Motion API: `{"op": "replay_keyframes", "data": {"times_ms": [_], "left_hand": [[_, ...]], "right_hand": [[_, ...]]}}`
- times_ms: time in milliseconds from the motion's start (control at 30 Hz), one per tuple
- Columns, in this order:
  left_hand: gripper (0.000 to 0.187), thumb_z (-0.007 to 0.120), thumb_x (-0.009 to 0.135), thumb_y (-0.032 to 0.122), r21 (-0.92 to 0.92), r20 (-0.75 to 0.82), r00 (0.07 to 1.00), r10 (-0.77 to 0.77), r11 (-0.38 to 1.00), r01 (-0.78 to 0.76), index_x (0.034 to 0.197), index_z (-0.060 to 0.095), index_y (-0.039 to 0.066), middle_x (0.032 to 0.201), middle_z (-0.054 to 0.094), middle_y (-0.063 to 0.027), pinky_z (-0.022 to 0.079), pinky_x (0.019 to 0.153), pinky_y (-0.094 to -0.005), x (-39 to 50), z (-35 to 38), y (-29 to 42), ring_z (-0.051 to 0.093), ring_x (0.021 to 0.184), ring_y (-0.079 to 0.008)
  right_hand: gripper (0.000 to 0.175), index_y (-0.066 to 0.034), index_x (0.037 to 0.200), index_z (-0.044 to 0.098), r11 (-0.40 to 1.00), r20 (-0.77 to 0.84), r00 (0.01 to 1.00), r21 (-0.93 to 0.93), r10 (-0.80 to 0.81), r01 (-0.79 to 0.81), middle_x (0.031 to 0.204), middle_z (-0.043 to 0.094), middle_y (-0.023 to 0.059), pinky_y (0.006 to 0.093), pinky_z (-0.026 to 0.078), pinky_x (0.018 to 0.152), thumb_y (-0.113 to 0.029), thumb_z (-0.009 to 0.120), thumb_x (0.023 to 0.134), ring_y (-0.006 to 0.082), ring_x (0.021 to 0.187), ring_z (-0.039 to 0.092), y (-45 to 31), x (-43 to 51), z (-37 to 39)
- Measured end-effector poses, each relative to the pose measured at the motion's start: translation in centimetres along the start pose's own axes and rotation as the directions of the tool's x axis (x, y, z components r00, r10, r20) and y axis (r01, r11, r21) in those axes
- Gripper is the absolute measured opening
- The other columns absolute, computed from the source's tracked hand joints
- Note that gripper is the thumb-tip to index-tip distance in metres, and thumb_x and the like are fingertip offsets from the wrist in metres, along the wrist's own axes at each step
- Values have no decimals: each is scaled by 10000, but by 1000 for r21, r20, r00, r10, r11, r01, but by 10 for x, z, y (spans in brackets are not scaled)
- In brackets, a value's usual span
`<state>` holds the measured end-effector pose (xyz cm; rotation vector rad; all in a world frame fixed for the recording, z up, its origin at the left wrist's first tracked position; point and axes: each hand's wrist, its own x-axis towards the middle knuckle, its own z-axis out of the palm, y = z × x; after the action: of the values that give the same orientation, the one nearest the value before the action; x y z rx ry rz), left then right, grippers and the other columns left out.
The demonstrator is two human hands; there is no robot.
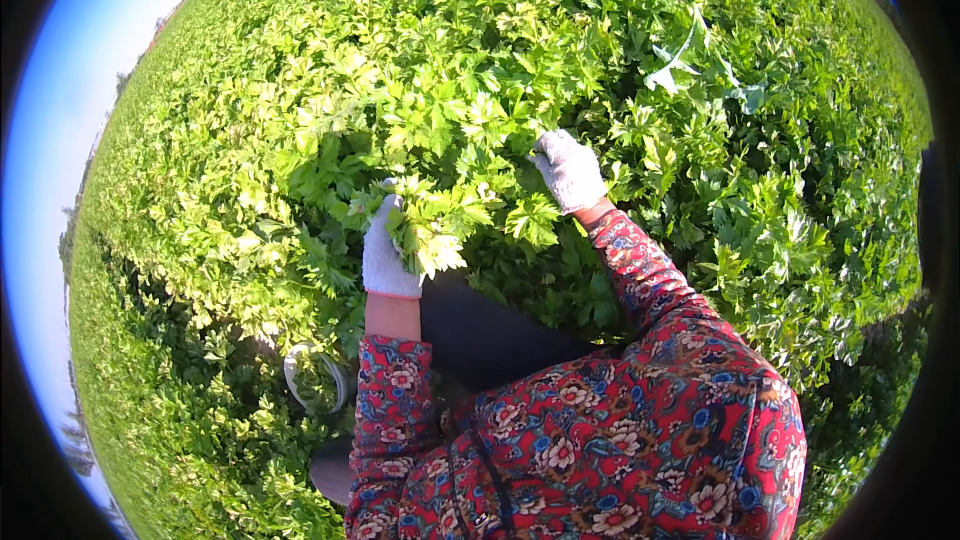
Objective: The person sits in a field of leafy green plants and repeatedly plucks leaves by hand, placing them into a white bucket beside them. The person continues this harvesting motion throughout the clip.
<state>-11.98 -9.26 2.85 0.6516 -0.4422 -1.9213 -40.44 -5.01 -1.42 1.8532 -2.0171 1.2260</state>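
Observation:
My left hand [390, 251], in a white knitted glove with a reddish cuff edge, is among a bunch of leafy green stems that look like celery [439, 229]. Leaves cover its fingers, so its grip cannot be made out. To the right, my right hand [568, 171], in a similar glove, has its fingers curled at the edge of the leaves [517, 142]. Whether a stem is between those fingers is hidden. Dense foliage fills the space between and beyond both hands.
A pale, ring-shaped object [341, 382], partly hidden by leaves, lies left of my left forearm. My dark-clad leg [487, 330] is below the hands. Bluish, lobed leaves [671, 71] rise above the crop at upper right. Leafy plants surround me on all sides.

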Motion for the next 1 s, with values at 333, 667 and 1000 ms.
{"op": "replay_keyframes", "data": {"times_ms": [333,667,1000], "left_hand": [[315,564,974,136,-136,191,981,-26,989,53,1277,547,52,1104,635,-26,530,858,-320,5,-4,-1,615,944,-116],[305,546,984,174,-44,111,991,74,997,-69,1254,540,33,1142,643,-82,554,834,-341,13,9,-5,644,951,-189],[272,589,960,204,116,34,993,110,987,-113,1219,579,121,1042,635,-55,545,754,-349,10,3,-5,617,893,-199]], "right_hand": [[182,-90,1000,657,736,132,916,643,-378,211,999,629,110,381,508,819,-222,607,885,300,944,619,-131,57,-4],[332,-31,1195,568,742,203,866,624,-458,246,1233,580,163,367,460,998,-136,531,882,310,1155,557,-118,49,22],[349,-22,1056,616,710,262,962,662,82,-241,965,650,179,368,486,845,-338,513,951,314,923,630,-102,121,27]]}}
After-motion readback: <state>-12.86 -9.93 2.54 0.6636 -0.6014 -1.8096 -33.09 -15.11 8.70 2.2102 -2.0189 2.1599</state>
